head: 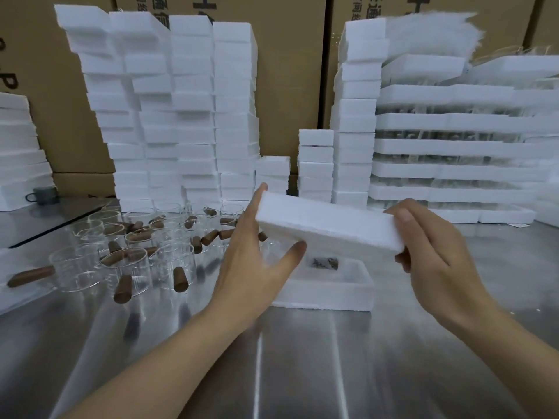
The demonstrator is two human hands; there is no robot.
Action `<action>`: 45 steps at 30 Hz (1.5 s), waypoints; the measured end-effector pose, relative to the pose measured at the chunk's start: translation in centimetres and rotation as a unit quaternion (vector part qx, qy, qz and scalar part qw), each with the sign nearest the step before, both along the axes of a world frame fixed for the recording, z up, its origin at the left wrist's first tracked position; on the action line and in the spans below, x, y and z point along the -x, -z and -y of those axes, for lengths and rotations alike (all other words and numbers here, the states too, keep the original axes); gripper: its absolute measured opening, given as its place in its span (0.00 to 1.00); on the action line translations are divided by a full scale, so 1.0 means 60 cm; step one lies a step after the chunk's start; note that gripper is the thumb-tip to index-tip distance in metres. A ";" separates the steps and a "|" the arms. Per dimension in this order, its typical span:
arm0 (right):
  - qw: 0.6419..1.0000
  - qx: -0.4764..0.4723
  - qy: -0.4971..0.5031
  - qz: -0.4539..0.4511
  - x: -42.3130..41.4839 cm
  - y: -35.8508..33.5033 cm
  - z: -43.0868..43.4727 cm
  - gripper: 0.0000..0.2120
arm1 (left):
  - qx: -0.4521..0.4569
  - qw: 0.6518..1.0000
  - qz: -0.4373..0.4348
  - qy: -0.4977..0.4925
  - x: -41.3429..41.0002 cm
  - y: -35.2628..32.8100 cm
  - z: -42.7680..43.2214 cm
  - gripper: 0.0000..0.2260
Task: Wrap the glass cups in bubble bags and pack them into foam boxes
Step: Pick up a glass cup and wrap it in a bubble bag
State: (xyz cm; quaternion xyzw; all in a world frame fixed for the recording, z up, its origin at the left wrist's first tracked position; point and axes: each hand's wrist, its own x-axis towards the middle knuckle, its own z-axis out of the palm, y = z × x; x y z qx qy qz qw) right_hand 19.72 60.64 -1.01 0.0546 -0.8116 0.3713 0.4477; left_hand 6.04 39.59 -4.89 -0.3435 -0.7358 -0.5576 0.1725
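Grip: left hand (257, 258) and right hand (435, 255) clamped on lid (329, 229) ends | over open box (326, 293), apparently filled | left: many unwrapped cups (121, 263) on worktop (302, 364)

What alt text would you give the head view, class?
Left hand and right hand hold a foam lid tilted above an open foam box on a table. Glass cups with brown handles stand left, foam stacks behind.
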 end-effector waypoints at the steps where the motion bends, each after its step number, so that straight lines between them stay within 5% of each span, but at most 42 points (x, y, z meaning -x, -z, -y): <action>1: 0.999 0.031 -0.019 -0.003 -0.003 -0.004 0.008 0.19 | -0.017 1.000 -0.001 0.002 -0.003 -0.005 0.003 0.39; 7: 0.962 0.265 -0.057 0.016 0.002 -0.023 0.012 0.18 | -0.082 0.996 0.020 0.017 -0.031 -0.038 0.012 0.26; 12: 0.975 0.183 -0.045 0.114 0.008 -0.005 0.002 0.19 | -0.179 0.973 0.143 0.007 -0.038 -0.044 0.003 0.25; 24: 0.952 0.249 -0.012 0.179 0.027 0.035 -0.007 0.08 | -0.084 0.967 0.241 -0.003 -0.017 -0.013 0.003 0.06; 45: 0.957 0.193 0.024 0.214 0.031 0.051 -0.015 0.13 | 0.057 0.972 0.214 -0.085 -0.020 -0.003 0.005 0.15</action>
